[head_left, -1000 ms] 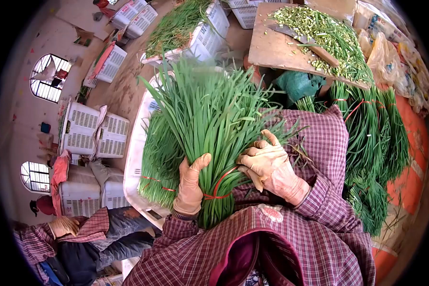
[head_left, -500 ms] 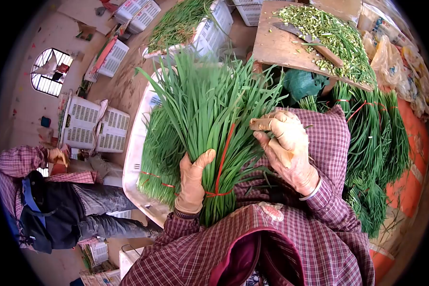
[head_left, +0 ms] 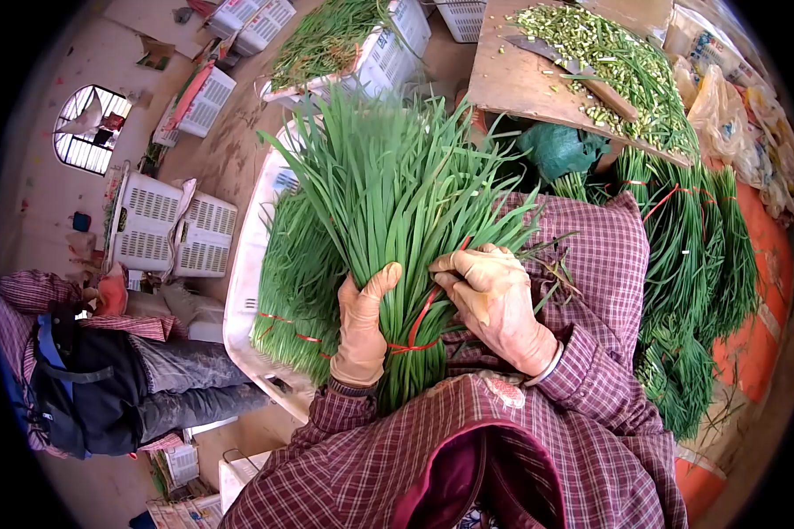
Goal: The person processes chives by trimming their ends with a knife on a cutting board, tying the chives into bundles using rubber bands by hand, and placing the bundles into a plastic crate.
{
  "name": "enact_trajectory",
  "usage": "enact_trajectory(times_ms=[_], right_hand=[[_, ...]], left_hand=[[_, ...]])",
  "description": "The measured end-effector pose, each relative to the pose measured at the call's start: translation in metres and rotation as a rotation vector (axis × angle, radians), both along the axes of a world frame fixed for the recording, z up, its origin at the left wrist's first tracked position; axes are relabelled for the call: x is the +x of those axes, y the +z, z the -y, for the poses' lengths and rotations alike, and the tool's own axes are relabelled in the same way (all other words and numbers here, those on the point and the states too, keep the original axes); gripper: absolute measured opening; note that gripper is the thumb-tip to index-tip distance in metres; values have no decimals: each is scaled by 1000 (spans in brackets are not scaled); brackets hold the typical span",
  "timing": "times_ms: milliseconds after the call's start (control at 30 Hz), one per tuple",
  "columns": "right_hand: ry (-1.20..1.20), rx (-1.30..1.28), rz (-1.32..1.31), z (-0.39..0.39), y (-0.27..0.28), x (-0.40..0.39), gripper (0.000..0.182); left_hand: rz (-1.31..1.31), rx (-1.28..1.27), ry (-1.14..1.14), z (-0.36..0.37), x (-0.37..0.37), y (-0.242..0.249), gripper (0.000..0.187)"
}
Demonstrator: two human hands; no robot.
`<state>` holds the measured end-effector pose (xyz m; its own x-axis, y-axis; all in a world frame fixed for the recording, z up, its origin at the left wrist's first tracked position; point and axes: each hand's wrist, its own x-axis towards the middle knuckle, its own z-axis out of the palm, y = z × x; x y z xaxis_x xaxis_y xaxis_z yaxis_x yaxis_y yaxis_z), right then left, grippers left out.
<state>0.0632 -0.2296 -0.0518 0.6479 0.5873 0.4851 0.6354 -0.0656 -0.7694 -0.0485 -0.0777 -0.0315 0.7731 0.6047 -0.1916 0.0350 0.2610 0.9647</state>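
Observation:
A thick bundle of garlic chives [head_left: 397, 212] stands upright in front of me, leaves fanning out at the top. My left hand [head_left: 362, 331], in a tan glove, wraps round its lower left side with the thumb across the stalks. A red tie [head_left: 412, 346] circles the stalks low down, its loose end running up towards the other hand. At the right side of the bundle, my right hand [head_left: 494, 300], also gloved, is closed in a pinch against the leaves beside that loose end. What lies between its fingertips is hidden. Loose leaf scraps [head_left: 560, 275] lie on the checked cloth over my lap.
A white crate [head_left: 243, 304] of tied chives stands behind the bundle. On a board [head_left: 494, 88] at upper right lie chopped stalks and a knife [head_left: 582, 75]. More tied chives [head_left: 692, 264] hang at right. Another person [head_left: 106, 370] stands at left near white crates [head_left: 172, 225].
My right hand has moved left and down, from beside the bundle onto its right edge by the red tie. New leaf scraps show on my lap. My left hand keeps its hold.

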Motion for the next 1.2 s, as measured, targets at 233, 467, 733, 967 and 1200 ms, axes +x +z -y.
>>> enact_trajectory(times_ms=[233, 467, 733, 967, 1200], right_hand=[[-37, 48, 24, -12, -9, 7, 16], [-87, -150, -65, -19, -1, 11, 36], [-92, -174, -43, -24, -1, 9, 36], [-79, -188, -167, -24, -5, 8, 36], [-83, -92, -204, -28, -2, 9, 41]], left_hand=[[17, 3, 6, 5, 0, 3, 36], [-9, 24, -7, 2, -2, -4, 41], [-63, 123, -75, -5, -1, -10, 54], [-53, 8, 42, -1, -4, 0, 44], [-50, 29, 52, -3, -2, -9, 43]])
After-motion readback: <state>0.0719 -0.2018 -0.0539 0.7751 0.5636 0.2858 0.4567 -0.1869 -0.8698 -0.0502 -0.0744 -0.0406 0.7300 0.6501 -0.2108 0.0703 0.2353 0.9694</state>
